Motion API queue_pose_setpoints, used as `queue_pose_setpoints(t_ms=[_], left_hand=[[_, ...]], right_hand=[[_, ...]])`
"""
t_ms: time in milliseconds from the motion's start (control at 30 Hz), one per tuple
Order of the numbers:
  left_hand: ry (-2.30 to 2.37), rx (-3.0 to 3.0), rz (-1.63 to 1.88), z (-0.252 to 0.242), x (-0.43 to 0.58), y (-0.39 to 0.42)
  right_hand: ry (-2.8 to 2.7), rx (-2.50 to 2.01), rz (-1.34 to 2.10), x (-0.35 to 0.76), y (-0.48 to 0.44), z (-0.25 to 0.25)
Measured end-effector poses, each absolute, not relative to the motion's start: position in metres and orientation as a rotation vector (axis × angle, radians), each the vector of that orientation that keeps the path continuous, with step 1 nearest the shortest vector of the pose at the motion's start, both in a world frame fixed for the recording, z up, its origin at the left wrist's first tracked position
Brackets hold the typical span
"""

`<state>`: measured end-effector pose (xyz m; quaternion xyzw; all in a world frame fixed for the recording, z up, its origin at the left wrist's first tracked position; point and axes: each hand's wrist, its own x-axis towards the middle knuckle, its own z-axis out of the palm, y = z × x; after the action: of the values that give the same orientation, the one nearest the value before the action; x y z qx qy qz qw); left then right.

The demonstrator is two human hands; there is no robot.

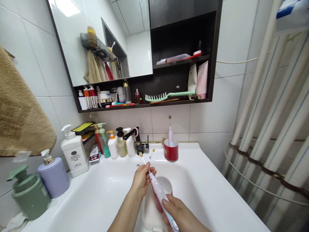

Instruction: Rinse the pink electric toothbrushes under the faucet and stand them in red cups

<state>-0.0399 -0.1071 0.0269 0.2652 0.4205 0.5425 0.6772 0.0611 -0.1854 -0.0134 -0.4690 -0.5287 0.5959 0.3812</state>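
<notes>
Over the sink, my right hand (177, 207) is wrapped round the pale handle of an electric toothbrush (158, 187), which slants up to the left. The fingers of my left hand (142, 178) pinch the thin neck of its brush head (141, 155), with the bristle end pointing at the faucet. Below the handle, a red cup (156, 201) with a white inside stands in the sink, partly hidden by the toothbrush and my right hand. A white container (147, 214) lies under and beside that cup. On the sink ledge lies a loose brush head (152, 154).
A red cup (171, 150) on the back ledge holds another electric toothbrush (170, 135). The black faucet (138, 141) stands left of it. Several pump bottles (122, 143) line the left side of the sink (96, 193). A mirror cabinet shelf (135, 105) hangs above; pipes (260, 129) run at right.
</notes>
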Motion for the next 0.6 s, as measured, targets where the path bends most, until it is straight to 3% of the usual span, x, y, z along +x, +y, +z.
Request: queue_pose_setpoints(t_ms=[267,400,600], left_hand=[[0.891,0.63,1.165,0.03,-0.037,-0.1125],[0.863,0.626,1.149,0.0287,-0.0356,-0.1132],[0.789,0.609,1.108,0.0247,-0.035,-0.1115]], right_hand=[[-1.361,-1.244,1.53,0.0619,-0.1847,-0.0082],[-1.391,-1.28,1.346,0.0618,-0.1866,-0.0056],[-1.367,-1.194,1.47,0.0609,-0.1888,-0.0044]])
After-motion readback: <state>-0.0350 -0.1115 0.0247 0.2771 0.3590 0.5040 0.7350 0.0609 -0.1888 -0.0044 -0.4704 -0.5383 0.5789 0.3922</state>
